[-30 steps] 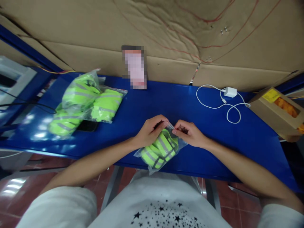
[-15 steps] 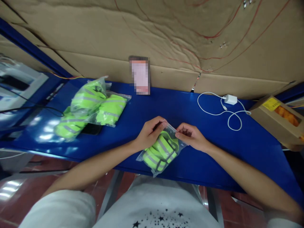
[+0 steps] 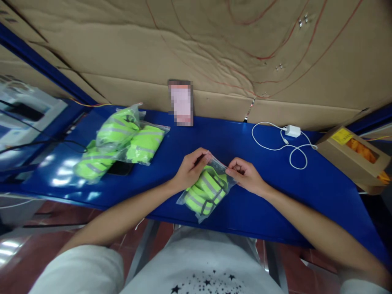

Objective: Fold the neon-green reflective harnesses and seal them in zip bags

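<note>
A clear zip bag lies near the front of the blue table, with a folded neon-yellow reflective vest inside it. The vest has grey stripes and dark edging. At the bag's upper left corner, my left hand pinches the top edge between thumb and fingers. My right hand has its fingers closed on the same edge at the right corner. Between the two hands the bag's mouth is stretched fairly straight. Whether the seal is closed I cannot tell.
Three bagged neon-yellow bundles are heaped on the table's left, partly over a dark flat object. A phone-like object with a blurred screen leans against the cardboard wall. A white charger with its cable and a cardboard box are at right.
The camera view has shifted slightly. Both hands keep their pinch on the bag's top edge, with the right hand's grip nearly unchanged.
</note>
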### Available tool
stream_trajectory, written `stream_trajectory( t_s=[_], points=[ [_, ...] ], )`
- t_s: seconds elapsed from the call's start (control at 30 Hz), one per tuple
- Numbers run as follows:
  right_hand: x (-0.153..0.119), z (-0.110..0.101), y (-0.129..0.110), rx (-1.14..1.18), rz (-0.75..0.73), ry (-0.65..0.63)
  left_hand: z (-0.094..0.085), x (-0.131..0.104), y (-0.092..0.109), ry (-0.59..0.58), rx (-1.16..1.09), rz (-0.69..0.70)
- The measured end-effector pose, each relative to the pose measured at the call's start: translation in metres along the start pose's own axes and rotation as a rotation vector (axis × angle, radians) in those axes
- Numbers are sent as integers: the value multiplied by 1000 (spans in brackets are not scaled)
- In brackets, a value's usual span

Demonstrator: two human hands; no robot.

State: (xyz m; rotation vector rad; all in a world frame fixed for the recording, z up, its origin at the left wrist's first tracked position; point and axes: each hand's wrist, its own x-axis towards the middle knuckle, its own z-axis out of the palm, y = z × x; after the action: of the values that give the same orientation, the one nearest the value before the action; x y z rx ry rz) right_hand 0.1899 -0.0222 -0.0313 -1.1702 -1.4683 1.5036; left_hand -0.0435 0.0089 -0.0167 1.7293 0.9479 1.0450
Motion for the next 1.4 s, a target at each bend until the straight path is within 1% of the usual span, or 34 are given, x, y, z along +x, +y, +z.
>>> stream_trajectory(
  t_s=[0.07, 0.17, 0.27, 0.37, 0.43, 0.5, 0.63, 0.7, 0.77, 0.8, 0.83, 0.87, 0.9, 0.93, 1.0, 1.03, 1.1, 1.13, 1.17, 1.23, 1.33, 1.4],
  points=[
    [1, -1, 0, 29, 11, 2, 0, 1, 0, -1, 1, -17],
    [2, -2, 0, 77, 34, -11, 0, 3, 0, 30, -5, -30],
    [3, -1, 0, 100, 29, 1, 0, 5, -1, 48, 3, -14],
    [3, -1, -1, 116, 9, 36, 0, 6, -1, 36, -3, 8],
    [3, -1, -2, 128, 16, 37, -1, 7, -1, 38, -7, 16],
    [3, -2, -2, 134, 17, -2, -2, 8, -3, 65, 0, 19],
    [2, -2, 2, 90, 15, -140, -5, 9, -4, 196, 25, 40],
    [1, -1, 6, 46, 14, -155, -10, 11, 1, 201, 80, 86],
    [0, 1, 9, 29, -2, -131, -22, 14, 12, 125, 219, 177],
    [1, 2, 10, 40, -14, -109, -31, 16, 19, 93, 335, 224],
    [1, 3, 11, 61, -26, -85, -42, 16, 26, 85, 477, 260],
    [1, 3, 11, 87, -36, -62, -56, 16, 32, 119, 645, 267],
    [2, 4, 11, 115, -44, -37, -71, 15, 36, 208, 826, 223],
    [3, 4, 11, 141, -49, -15, -86, 12, 39, 330, 981, 145],
    [4, 3, 10, 179, -48, 14, -115, 3, 37, 474, 1176, -81],
    [5, 3, 9, 191, -43, 23, -127, -2, 33, 496, 1226, -195],
    [6, 2, 8, 200, -30, 34, -145, -11, 23, 466, 1250, -374],
    [6, 2, 8, 197, -26, 35, -151, -15, 18, 442, 1244, -424],
    [6, 2, 8, 191, -24, 39, -155, -18, 13, 423, 1234, -446],
    [7, 2, 8, 179, -23, 45, -157, -23, 8, 409, 1224, -422],
    [6, 3, 8, 174, -31, 59, -149, -32, 7, 386, 1188, -322],
    [4, 4, 7, 167, -44, 76, -136, -40, 10, 363, 1151, -273]
  ],
)
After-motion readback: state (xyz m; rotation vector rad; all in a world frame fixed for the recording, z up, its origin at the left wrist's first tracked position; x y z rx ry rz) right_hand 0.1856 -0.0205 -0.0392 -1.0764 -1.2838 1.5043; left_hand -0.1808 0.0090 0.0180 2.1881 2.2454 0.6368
